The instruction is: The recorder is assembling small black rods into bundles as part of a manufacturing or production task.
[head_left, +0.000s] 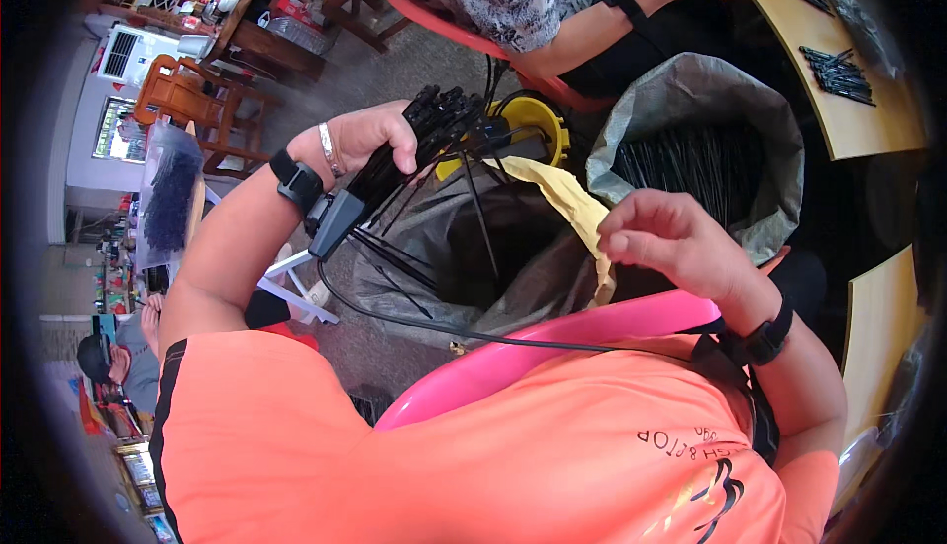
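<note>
My left hand (370,145) is closed round a bundle of thin black plastic sticks (442,115) with knobby upper ends. A few of the sticks splay down over the open mouth of a grey woven sack (395,312). My right hand (656,238) hangs beside that sack's yellowish rim (557,189). Its fingers are curled and the thumb lies close to the index finger; I cannot make out anything between them. Behind the right hand, a second grey sack (646,95) holds many similar black sticks (691,174).
A yellow bucket (538,115) stands behind the bundle. Pink chair edge (464,376) lies close before me. Another person's arm (572,36) reaches to a wooden table (838,120) bearing black stick piles (837,75). A cable (444,327) crosses in front of me.
</note>
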{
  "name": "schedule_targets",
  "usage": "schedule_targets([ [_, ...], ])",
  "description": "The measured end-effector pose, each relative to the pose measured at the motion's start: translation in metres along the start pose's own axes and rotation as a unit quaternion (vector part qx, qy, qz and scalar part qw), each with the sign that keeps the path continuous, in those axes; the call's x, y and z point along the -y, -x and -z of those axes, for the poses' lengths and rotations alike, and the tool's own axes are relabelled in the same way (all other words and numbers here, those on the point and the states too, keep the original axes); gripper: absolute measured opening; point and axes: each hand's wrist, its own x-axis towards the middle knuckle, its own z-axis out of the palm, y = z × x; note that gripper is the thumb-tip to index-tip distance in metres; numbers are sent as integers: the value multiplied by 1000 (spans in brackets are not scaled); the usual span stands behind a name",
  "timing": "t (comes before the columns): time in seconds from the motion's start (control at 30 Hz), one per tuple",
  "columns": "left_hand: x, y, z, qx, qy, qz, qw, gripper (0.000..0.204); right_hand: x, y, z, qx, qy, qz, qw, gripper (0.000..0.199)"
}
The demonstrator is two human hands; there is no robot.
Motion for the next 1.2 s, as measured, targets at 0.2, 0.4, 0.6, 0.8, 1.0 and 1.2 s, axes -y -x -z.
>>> schedule_targets([
  [0.2, -25, 12, -1, 28, -35, -30, 999, 50, -5, 1, -15, 47, 2, 7, 999, 24],
  [0.4, -60, 18, -22, 51, -91, -35, 994, 45, 3, -20, -8, -60, 51, 140, 987, 69],
  [0.6, -106, 18, -64, 78, -122, -27, 989, 58, -9, -15, -12, 20, -6, 96, 995, 95],
  [0.8, -153, 7, -121, 89, -215, -12, 972, 65, -9, 13, -3, 47, -83, 129, 987, 85],
  [1.0, -194, -17, -187, 144, -255, 36, 955, 68, -3, 61, 6, 61, -146, 156, 975, 83],
  [1.2, -242, -41, -300, 177, -335, 8, 925, 59, -11, 132, 35, -24, -188, 199, 962, 66],
])
